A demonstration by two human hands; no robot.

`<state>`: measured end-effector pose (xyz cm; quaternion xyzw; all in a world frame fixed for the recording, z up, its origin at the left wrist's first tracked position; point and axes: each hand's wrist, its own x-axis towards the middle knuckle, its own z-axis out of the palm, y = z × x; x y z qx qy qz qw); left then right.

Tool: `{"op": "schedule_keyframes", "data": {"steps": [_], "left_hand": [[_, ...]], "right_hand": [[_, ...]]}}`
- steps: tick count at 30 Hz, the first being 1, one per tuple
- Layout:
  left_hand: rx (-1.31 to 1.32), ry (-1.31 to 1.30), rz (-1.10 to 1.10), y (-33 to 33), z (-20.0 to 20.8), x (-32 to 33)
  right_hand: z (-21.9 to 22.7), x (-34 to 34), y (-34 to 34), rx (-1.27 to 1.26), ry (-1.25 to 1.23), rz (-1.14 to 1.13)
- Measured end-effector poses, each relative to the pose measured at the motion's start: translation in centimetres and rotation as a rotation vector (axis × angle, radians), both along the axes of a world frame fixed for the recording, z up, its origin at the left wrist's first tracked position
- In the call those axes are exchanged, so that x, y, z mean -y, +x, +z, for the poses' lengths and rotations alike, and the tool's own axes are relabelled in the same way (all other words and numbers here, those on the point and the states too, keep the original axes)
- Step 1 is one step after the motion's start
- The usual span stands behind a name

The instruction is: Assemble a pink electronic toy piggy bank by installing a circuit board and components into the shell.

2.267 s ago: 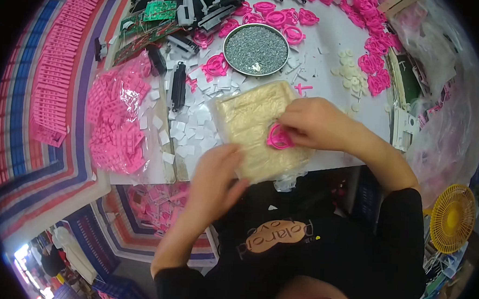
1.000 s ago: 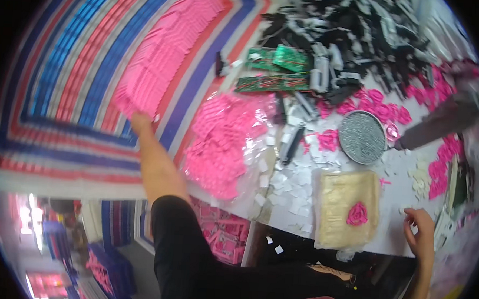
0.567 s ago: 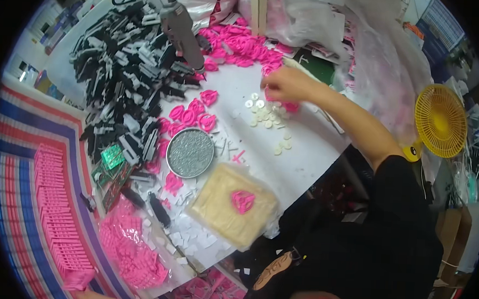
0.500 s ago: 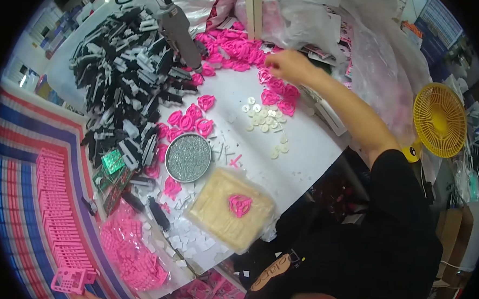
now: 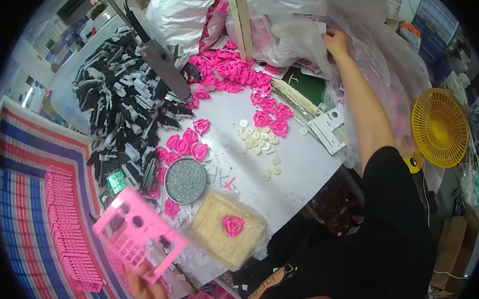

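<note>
My left hand (image 5: pixel 146 288) grips the lower edge of a pink plastic panel (image 5: pixel 172 251) with round holes and a grid of small square openings, held up over the table's near left corner. At the far right my right hand (image 5: pixel 337 42) reaches to the clear plastic bags (image 5: pixel 296 41), fingers bent at their edge beside a white piece; what they pinch is hidden. Nearer me, a pink ring-shaped part (image 5: pixel 233 226) lies on a plastic-wrapped beige block (image 5: pixel 220 250). Left of the block stands a round tin of tiny metal pieces (image 5: pixel 185 180).
Black and grey parts (image 5: pixel 136 95) heap up at the left, below a grey tool (image 5: pixel 165 72) on a stand. Pink ring parts (image 5: pixel 227 67) pile at the back, with pale discs (image 5: pixel 257 139) mid-table. Pink panels (image 5: pixel 67 232) stand in a row on striped cloth. A yellow fan (image 5: pixel 440 127) is at right.
My left hand has risen from the row with one pink panel, bringing it over the table. My right hand has moved from the pink pile, away and right, to the plastic bags. The view has shifted slightly.
</note>
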<state>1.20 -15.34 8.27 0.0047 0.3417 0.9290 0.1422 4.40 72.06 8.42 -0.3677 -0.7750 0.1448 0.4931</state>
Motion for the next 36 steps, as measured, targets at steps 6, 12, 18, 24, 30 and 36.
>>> {"op": "schedule_keyframes", "data": {"steps": [6,12,18,24,30,36], "left_hand": [[0.091,0.033,-0.218,4.5,0.0,-9.9],[0.08,0.046,-0.267,6.7,-1.3,-12.1],[0.246,0.265,-0.404,6.1,-1.6,-14.4],[0.315,0.064,-0.507,7.0,-1.7,-15.1],[0.281,0.145,-0.4,8.4,-2.0,-12.4],[-0.315,-0.733,0.02,8.4,-3.1,-12.8]], "right_hand": [[3.3,14.0,6.9,-0.5,-0.016,0.129],[1.8,27.8,9.7,-0.739,-1.04,0.88],[1.9,36.6,8.4,-0.039,-1.253,1.292],[1.5,45.1,0.4,0.243,-0.19,2.015],[0.1,46.5,2.4,0.206,-0.365,1.231],[-6.3,49.7,6.6,0.069,-1.396,1.419]]}}
